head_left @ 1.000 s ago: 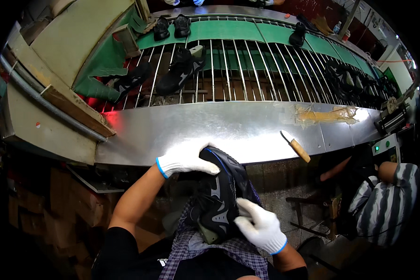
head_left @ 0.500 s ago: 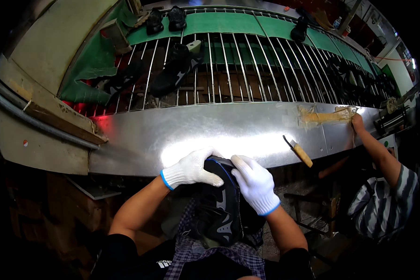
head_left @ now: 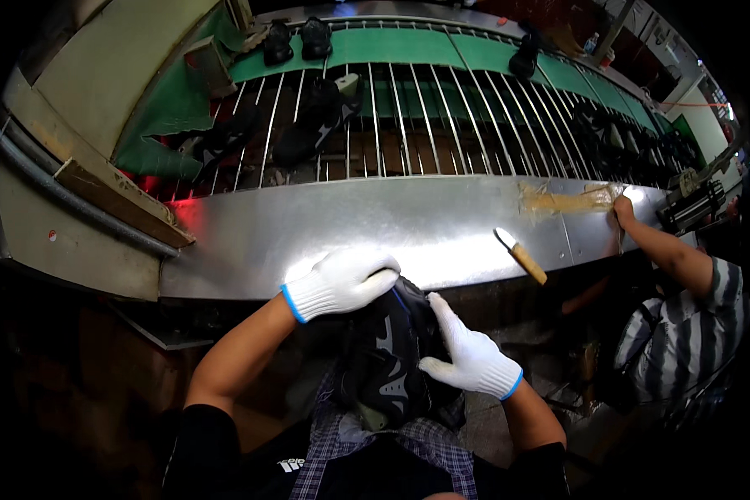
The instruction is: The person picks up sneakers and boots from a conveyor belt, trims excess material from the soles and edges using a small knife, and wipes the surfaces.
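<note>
A black sports shoe (head_left: 385, 354) with grey side patterns stands toe-away against my checked apron (head_left: 333, 442). A pale greenish piece shows at its heel end. My left hand (head_left: 346, 283), in a white knitted glove with a blue cuff, is closed over the toe end. Its thumb presses near a blue line along the shoe's edge. My right hand (head_left: 472, 357), gloved alike, lies along the shoe's right side. Its fingers are stretched out with the thumb apart, and the fingertips reach the dark sole edge (head_left: 417, 300) near the toe.
Across the metal bench edge (head_left: 250, 242) lies a wooden-handled knife (head_left: 525, 260), right of my hands. Beyond is a rod rack (head_left: 425, 125) with green sheets and several black shoes (head_left: 304, 137). At right, a co-worker's arm (head_left: 662, 250) reaches to brown tape (head_left: 567, 202).
My right hand has left its pinch at the toe edge, shifted down and right, and opened. My left hand has closed further over the toe. My view has turned slightly.
</note>
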Action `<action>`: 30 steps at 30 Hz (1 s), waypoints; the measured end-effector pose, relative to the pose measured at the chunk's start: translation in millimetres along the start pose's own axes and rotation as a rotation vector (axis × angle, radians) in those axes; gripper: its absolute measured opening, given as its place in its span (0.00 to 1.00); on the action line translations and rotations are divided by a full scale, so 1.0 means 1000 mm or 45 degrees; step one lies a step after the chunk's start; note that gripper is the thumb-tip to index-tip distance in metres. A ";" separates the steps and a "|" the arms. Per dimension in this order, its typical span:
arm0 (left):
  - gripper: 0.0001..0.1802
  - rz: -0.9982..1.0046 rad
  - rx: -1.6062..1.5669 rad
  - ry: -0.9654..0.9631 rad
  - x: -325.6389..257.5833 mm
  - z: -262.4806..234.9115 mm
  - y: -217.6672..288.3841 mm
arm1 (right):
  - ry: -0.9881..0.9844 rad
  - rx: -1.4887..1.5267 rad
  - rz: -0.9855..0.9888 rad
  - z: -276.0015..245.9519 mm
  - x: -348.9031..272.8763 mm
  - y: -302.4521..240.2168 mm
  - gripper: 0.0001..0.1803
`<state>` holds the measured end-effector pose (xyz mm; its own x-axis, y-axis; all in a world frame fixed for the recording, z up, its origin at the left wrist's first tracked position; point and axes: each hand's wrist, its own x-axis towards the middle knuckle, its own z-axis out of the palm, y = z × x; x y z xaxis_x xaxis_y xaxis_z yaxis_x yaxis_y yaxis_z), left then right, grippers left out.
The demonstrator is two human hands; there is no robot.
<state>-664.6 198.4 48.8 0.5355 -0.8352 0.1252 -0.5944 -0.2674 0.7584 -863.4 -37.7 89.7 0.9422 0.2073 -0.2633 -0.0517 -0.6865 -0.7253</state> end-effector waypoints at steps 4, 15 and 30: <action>0.18 -0.143 0.258 -0.087 0.023 0.011 0.025 | 0.332 -0.208 -0.096 0.024 0.010 -0.002 0.49; 0.20 -0.230 0.187 0.048 0.019 0.016 0.022 | 0.438 -0.158 -0.275 0.016 0.028 -0.004 0.40; 0.18 -0.179 0.076 0.133 0.014 0.017 0.016 | 0.621 0.206 -0.069 0.031 0.016 -0.006 0.25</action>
<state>-677.0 174.3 51.7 0.6733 -0.7340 0.0886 -0.5422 -0.4088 0.7341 -858.1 -9.1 70.4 0.9877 -0.1362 0.0770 -0.0125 -0.5594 -0.8288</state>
